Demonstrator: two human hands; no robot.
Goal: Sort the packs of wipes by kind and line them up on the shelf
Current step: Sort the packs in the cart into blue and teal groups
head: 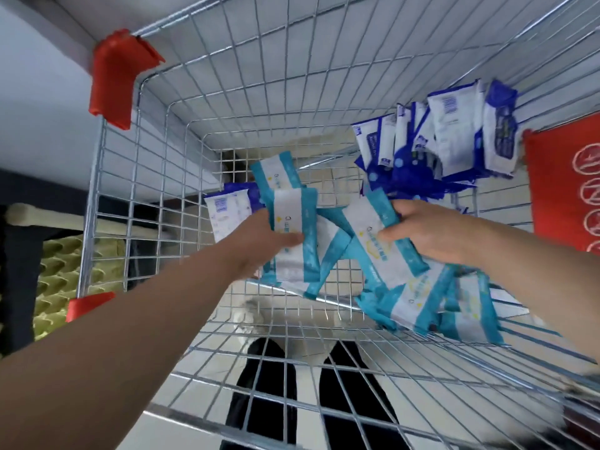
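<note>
Left hand [259, 243], right hand [425, 233] round teal packs [292, 216] (in cart [207, 102]).

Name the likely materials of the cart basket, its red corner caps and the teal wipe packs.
Cart basket: metal wire, bright silvery plating judging by the glints along the grid.
Red corner caps: probably moulded plastic, smooth with a slight sheen.
Teal wipe packs: likely thin plastic film, semi-gloss; crimped sealed ends, soft creases under the grip.

At least six teal packs [293, 228], at least six blue packs [454, 134], two hands [263, 243] [428, 235], one cart [259, 76]
</note>
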